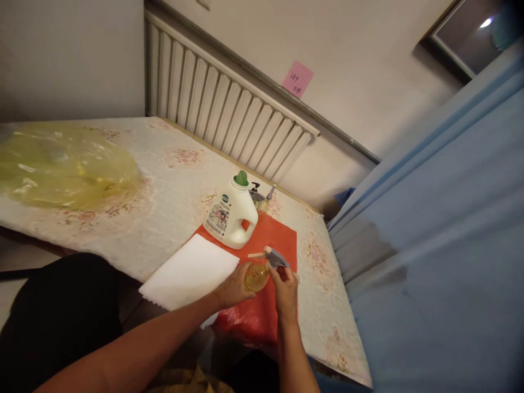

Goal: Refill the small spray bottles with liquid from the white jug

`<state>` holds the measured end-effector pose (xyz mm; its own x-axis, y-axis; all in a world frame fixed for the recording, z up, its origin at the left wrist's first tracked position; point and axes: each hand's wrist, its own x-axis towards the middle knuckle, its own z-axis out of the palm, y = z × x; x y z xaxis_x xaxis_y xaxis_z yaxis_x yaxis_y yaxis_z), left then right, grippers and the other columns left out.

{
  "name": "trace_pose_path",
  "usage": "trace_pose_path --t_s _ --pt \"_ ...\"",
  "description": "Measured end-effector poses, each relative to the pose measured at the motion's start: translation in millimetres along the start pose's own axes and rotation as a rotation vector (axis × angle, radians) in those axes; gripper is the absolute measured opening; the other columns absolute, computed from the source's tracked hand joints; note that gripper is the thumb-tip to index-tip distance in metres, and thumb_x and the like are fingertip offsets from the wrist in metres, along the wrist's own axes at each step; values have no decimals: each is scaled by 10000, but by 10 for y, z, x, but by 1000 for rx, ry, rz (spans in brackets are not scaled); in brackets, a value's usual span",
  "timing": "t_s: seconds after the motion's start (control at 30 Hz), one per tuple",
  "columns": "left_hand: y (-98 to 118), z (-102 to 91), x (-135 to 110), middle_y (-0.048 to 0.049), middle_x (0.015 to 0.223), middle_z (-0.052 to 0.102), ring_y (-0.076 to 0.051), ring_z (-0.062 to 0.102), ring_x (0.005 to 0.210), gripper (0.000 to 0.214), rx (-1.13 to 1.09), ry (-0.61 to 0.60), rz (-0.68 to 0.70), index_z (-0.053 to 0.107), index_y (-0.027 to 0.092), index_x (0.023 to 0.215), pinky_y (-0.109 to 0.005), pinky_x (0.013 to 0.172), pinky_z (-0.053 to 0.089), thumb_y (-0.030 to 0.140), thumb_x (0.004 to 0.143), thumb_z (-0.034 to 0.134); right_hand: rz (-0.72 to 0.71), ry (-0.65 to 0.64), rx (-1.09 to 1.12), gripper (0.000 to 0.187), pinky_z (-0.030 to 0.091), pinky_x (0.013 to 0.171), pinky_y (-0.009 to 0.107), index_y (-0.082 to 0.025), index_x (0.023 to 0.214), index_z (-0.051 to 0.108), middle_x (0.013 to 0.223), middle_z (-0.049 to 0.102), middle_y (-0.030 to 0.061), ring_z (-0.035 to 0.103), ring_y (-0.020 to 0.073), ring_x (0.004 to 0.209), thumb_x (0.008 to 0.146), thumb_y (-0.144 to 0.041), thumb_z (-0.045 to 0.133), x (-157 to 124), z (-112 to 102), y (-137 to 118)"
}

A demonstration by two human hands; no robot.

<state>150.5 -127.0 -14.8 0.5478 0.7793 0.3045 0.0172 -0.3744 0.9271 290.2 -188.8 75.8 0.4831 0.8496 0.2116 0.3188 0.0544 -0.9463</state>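
Note:
My left hand (236,285) is closed around a small clear bottle (257,277) of yellow liquid, held tilted over the red sheet. At the bottle's neck, the fingers of my right hand (285,288) are closed on a grey trigger spray head (277,258) with a pale pinkish tip. Whether the head is screwed on fully cannot be made out. Just beyond stands a large cream jug (232,215) with a handle, a printed label and a green spout in its open mouth.
A red plastic sheet (282,232) and a white cloth or paper (190,273) lie on the flowered tablecloth (172,218). Behind the jug are a black pump top (255,186) and partly hidden bottles. A yellow plastic bag (69,166) lies left; a blue curtain (429,218) hangs right.

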Motion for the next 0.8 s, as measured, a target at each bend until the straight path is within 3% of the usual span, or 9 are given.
trace_pose_path --t_s 0.33,0.57,0.8 --pt "-46 20 4 -119 1315 506 -316 495 1244 822 -1 -5 -26 399 209 1326 -507 1084 386 112 592 757 57 -8 29 338 501 840 340 -166 1028 718 995 753 77 665 234 955 772 -387 703 -90 76 -55" --pt "-46 17 -6 -109 1275 530 -305 517 1202 796 10 7 -26 417 213 1301 -498 1057 414 105 587 751 41 -10 3 342 508 794 322 -161 1013 723 972 756 73 673 228 908 769 -399 705 -67 45 -38" --pt "-58 12 -3 -105 1361 492 -303 482 1262 833 -30 -10 38 395 242 1358 -496 1086 391 99 610 733 22 -33 -36 316 513 811 346 -171 985 727 924 757 67 681 222 865 762 -395 711 -54 3 57"
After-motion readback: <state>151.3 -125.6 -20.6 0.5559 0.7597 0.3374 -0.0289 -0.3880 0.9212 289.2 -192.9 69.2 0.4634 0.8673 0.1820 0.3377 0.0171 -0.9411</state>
